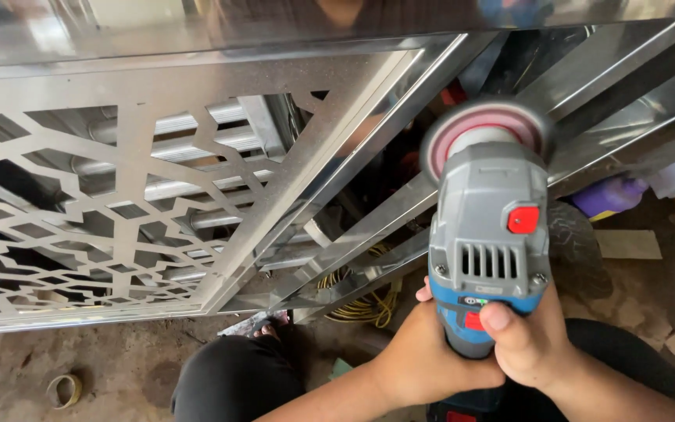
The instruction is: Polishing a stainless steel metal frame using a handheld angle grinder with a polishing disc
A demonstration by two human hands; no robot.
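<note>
Both of my hands grip a grey and blue cordless angle grinder (pixel 487 234) by its handle. My left hand (pixel 419 355) wraps the handle from the left. My right hand (pixel 526 337) holds it from the right, its thumb resting near the red switch. The grinder's round pinkish disc (pixel 484 133) looks blurred and sits against a shiny steel frame bar (pixel 400 211). To the left of it stands a steel panel (pixel 103 211) cut with a geometric lattice pattern.
My knees in dark trousers (pixel 232 383) are at the bottom. A coil of yellow cable (pixel 365 305) lies on the dirt floor behind the frame. A purple bottle (pixel 611 195) is at the right, a tape roll (pixel 64 388) at the lower left.
</note>
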